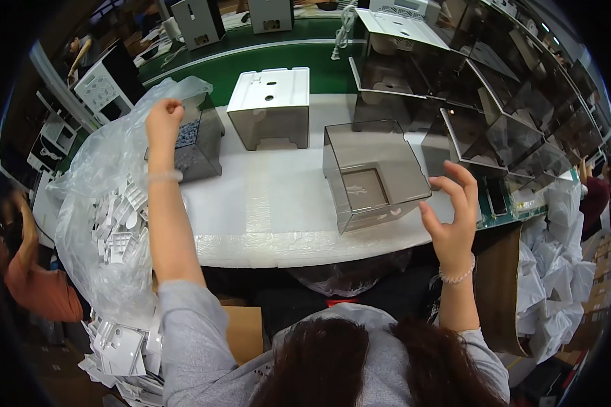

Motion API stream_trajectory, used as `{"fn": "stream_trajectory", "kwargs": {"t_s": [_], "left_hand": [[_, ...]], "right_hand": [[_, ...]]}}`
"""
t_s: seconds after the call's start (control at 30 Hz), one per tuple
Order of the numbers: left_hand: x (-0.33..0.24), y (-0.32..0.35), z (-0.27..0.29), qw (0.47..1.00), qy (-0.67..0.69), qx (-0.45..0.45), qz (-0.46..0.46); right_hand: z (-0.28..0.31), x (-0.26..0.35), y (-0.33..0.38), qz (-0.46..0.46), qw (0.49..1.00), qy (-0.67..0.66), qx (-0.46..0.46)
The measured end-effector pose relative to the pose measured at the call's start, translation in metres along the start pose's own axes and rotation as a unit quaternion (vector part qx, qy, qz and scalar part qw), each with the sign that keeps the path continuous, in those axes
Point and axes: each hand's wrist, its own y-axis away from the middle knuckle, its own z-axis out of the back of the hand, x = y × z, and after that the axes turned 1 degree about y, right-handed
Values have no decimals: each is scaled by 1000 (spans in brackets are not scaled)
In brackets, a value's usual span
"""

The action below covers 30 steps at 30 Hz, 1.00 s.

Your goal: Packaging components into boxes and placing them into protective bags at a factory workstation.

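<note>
On the white padded table [232, 203] a smoky see-through box [363, 146] stands right of the middle, with a square recess showing inside. My right hand [455, 217] is beside its right corner, thumb and fingers apart and curved; nothing shows between them. My left hand [164, 123] is raised at a second smoky box [210, 146] on the left, which holds many small blue-grey parts [187, 133]. Its fingers are closed in a pinch, and whatever they may hold is too small to see.
A white-topped smoky box [270, 91] stands at the back middle. Stacked dark see-through boxes [478, 88] crowd the right. At left, a clear plastic bag [91, 180] holds white plastic parts [119, 234]. Behind runs a green belt [322, 44]. Another person [44, 288] is far left.
</note>
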Motion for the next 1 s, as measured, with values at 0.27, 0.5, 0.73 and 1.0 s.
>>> {"fn": "stream_trajectory", "kwargs": {"t_s": [0.27, 0.5, 0.73, 1.0], "left_hand": [[-244, 197, 13, 867, 474, 150, 29], [-249, 221, 12, 872, 464, 153, -13], [-213, 229, -25, 863, 497, 80, 46], [-201, 244, -73, 871, 439, 99, 199]], "right_hand": [[-27, 78, -47, 123, 964, -214, 98], [-20, 72, -53, 190, 953, -165, 170], [-14, 22, -98, -33, 929, -144, 341], [-62, -30, -109, -72, 845, -24, 529]]}}
